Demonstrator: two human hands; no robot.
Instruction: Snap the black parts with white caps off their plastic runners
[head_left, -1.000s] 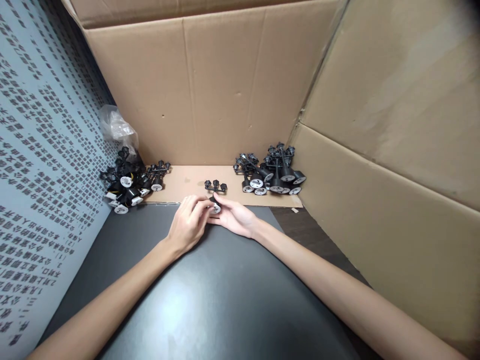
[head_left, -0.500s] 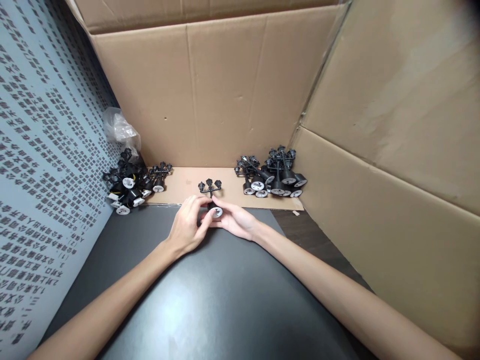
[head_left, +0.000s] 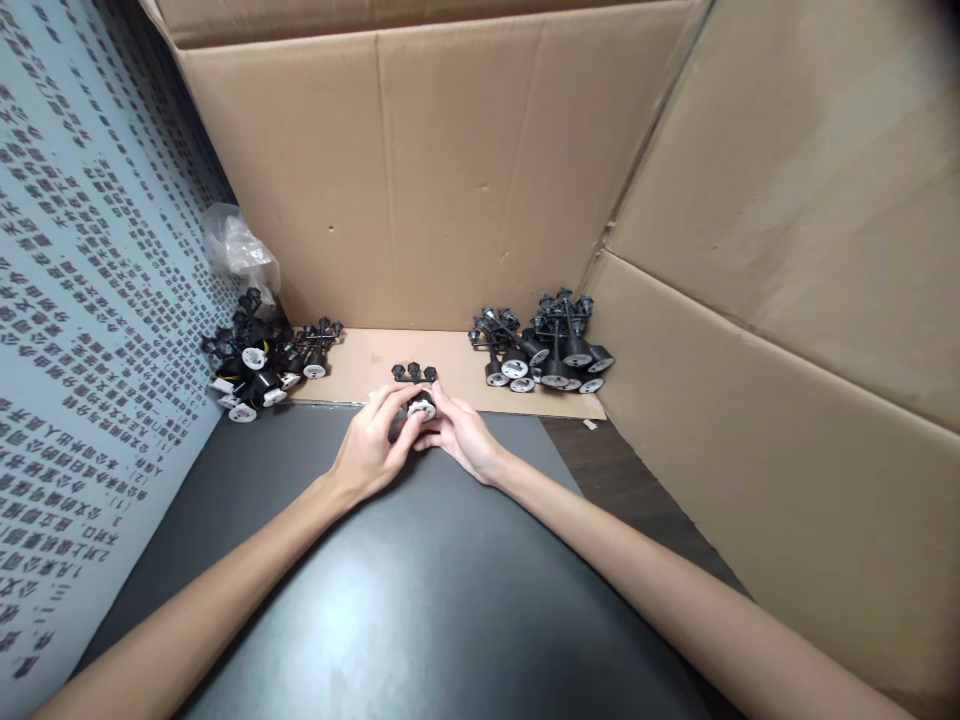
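Observation:
Between my two hands is a small black model street lamp [head_left: 421, 402] with three lantern heads pointing away from me. Its round white base faces toward me. My left hand [head_left: 377, 440] grips the lamp's base from the left, thumb against the white disc. From the right, my right hand [head_left: 463, 435] closes its fingers around the same base. The lamp's post is mostly hidden by my fingers.
On the left lies a pile of black lamps [head_left: 255, 370] with loose white bases and yellow wires, below a clear plastic bag [head_left: 238, 245]. More lamps [head_left: 551, 350] are heaped on the right of the cardboard strip [head_left: 375, 350]. Cardboard walls [head_left: 450, 180] rise behind and right.
The lamp has tipped so that its base faces me more and its post looks shorter. Both hands have shifted slightly left with it, still gripping.

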